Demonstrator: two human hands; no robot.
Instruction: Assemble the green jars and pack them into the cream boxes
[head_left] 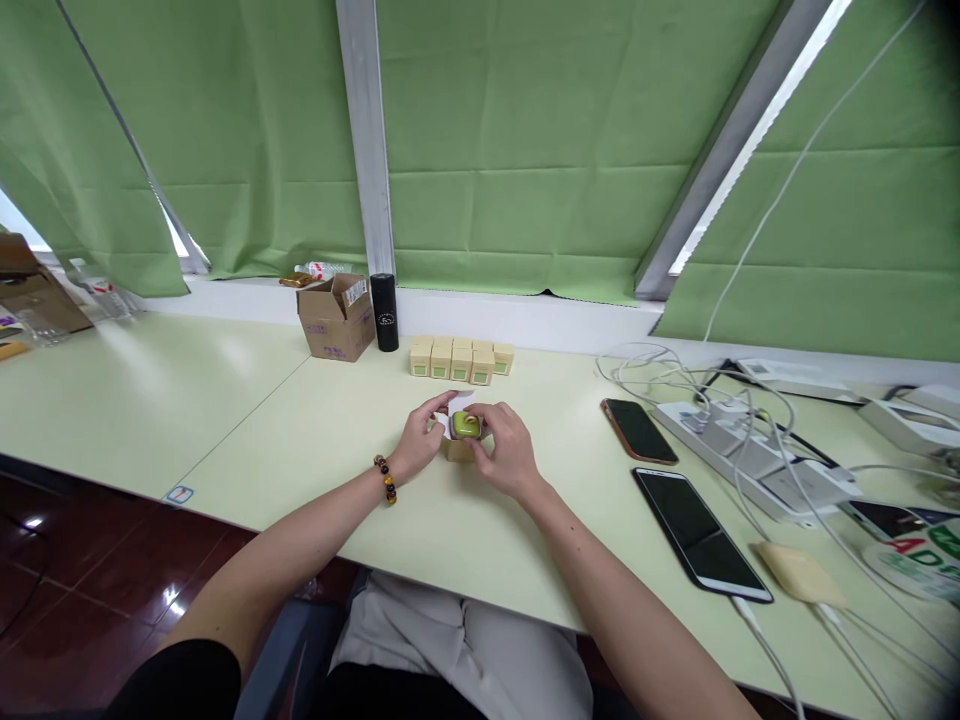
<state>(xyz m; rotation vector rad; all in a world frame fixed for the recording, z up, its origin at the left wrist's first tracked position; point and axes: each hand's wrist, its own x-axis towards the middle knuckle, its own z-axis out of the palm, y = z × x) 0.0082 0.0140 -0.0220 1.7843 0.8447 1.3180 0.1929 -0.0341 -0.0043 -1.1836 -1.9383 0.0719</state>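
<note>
A small, glossy, rounded green item (466,425) sits at the mouth of a small yellowish box (459,451), whose white flaps stand up. My right hand (506,448) pinches the green item from its right side, thumb below and fingers above. On the other side my left hand (421,436) grips the box near its raised flap, fingers partly hidden behind it. I cannot tell how deep the item sits in the box. Just beyond my hands, several similar small yellow boxes (451,358) with green labels stand in rows on the pale table (300,450).
An opened cardboard carton (339,320) and a black bottle (384,313) stand at the back. To the right lie two phones, one brown-edged (639,431) and one larger (701,532), beside a power strip (750,455) with tangled white cables. Plastic bottles (103,290) are at far left.
</note>
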